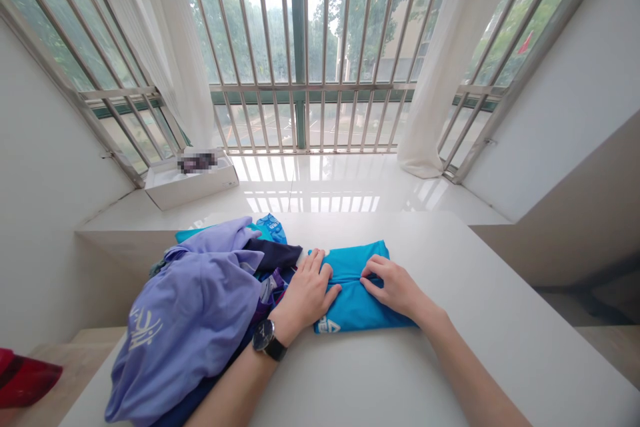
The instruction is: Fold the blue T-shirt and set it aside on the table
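A folded turquoise garment [355, 310] with a small white logo lies on the white table [450, 360]. My left hand [307, 293], with a black watch on its wrist, rests flat on the garment's left part, fingers stretched out. My right hand [393, 283] presses on the garment's middle fold, its fingers curled down with the tips on the cloth. Both hands touch the garment along the same fold line.
A heap of clothes, a lilac shirt [195, 320] on top with dark and blue pieces under it, lies at the table's left. A white box [193, 183] stands on the glossy window sill. Barred windows and white curtains are behind. A red object [23, 377] shows at lower left.
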Available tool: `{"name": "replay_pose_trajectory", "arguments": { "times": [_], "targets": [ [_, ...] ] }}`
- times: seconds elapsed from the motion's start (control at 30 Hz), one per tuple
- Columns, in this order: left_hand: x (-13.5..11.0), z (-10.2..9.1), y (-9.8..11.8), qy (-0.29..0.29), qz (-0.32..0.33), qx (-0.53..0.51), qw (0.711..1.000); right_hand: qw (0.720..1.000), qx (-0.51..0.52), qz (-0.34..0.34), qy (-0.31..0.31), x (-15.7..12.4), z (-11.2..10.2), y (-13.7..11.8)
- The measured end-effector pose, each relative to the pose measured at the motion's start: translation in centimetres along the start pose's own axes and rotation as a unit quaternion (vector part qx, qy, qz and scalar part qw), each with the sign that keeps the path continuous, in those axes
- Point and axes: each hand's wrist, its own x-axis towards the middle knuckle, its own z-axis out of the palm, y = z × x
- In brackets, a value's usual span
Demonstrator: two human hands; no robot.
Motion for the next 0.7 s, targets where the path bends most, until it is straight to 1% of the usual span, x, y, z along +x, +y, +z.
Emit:
{"name": "replay_pose_trajectory", "arguments": {
  "times": [0.1, 0.23, 0.37, 0.53, 0.63, 0.7],
  "targets": [
    [0.1, 0.4, -0.1, 0.004, -0.001, 0.004, 1.000, 1.000, -0.027, -0.005, 0.004, 0.0, 0.1, 0.0],
    [0.3, 0.7, -0.2, 0.008, -0.012, 0.010, 1.000, 0.997, -0.070, -0.024, 0.024, 0.1, 0.2, 0.1],
    [0.3, 0.5, -0.5, 0.008, -0.009, 0.005, 1.000, 0.996, -0.077, -0.020, 0.029, 0.1, 0.2, 0.4],
    [0.3, -0.7, -1.2, 0.013, 0.003, -0.017, 1.000, 0.998, -0.061, 0.002, 0.017, 0.1, 0.2, 0.8],
    [0.4, -2.0, -1.7, 0.026, -0.028, -0.039, 0.999, 0.998, -0.056, 0.005, 0.013, 0.2, 0.2, 0.9],
    [0.6, -2.8, -1.9, 0.053, -0.059, -0.069, 0.994, 0.999, -0.052, 0.004, 0.015, 0.2, 0.3, 1.0]
  ]
}}
